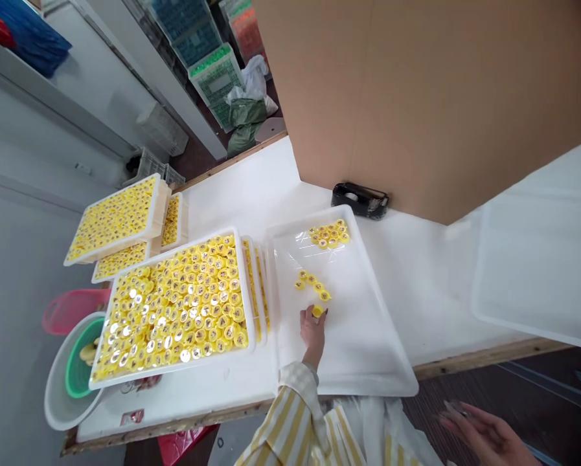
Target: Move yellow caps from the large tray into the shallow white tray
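My left hand (313, 332) is over the white tray (363, 349), its thumb and fingers closed around one small yellow disc (318, 312). Just beyond it in the tray lie several loose yellow discs (310, 279) with dark printed centres. A tighter cluster of the same discs (329, 234) sits near the tray's far edge. My right hand (484, 432) is off the table at the lower right, fingers stretched out with nothing visible in them. To the left, a tray packed with yellow discs (183, 301) rests on other trays.
More filled trays (118, 217) are stacked at the back left. A black tape dispenser (361, 199) stands against a large cardboard box (416, 97). At the left are a white basin (57, 408) and a green bowl (79, 382). A translucent tray (537, 272) is at the right.
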Demonstrator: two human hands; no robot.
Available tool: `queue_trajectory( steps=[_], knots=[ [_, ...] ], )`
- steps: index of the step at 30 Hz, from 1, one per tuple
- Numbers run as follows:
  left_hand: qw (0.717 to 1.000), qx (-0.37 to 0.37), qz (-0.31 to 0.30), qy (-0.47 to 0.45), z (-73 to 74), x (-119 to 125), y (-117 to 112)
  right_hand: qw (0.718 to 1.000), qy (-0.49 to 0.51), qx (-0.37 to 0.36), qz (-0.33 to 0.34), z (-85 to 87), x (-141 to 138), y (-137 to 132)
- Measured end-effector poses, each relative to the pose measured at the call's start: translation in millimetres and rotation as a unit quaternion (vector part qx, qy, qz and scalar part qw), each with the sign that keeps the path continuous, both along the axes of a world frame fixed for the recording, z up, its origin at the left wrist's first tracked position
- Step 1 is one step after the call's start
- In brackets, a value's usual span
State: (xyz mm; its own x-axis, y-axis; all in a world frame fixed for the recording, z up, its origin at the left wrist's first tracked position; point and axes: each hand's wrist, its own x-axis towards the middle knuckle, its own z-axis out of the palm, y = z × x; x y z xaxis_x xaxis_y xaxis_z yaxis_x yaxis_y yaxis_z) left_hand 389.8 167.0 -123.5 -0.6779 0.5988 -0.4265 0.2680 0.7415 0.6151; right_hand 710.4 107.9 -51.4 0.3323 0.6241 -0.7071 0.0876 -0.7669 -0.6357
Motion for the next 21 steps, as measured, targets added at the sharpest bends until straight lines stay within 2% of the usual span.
queue_trajectory(
  steps=[4,6,8,11,14,18,21],
  knots=[
    [0.997,0.061,-0.005,-0.038,12.4,-4.9,-19.3,0.994,0.105,-0.036,-0.026,31.3,-24.0,28.2],
    [0.993,0.087,-0.008,-0.076,27.1,-5.5,-30.1,0.985,0.163,-0.047,-0.021,45.9,-36.6,40.1],
    [0.986,0.111,-0.015,-0.124,48.6,-4.7,-41.5,0.976,0.212,-0.055,0.004,60.4,-49.4,51.9],
    [0.969,0.146,-0.033,-0.198,91.7,-0.3,-58.9,0.962,0.262,-0.048,0.054,84.6,-71.0,69.0],
    [0.948,0.179,-0.047,-0.258,142.0,6.4,-73.6,0.952,0.289,-0.021,0.099,112.7,-95.6,83.0],
    [0.924,0.232,-0.055,-0.299,208.9,11.9,-85.3,0.927,0.332,0.014,0.174,156.1,-125.2,93.5],
    [0.904,0.266,-0.06,-0.33,252.7,9.8,-89.4,0.901,0.368,0.037,0.228,193.1,-142.8,93.7]
  ],
)
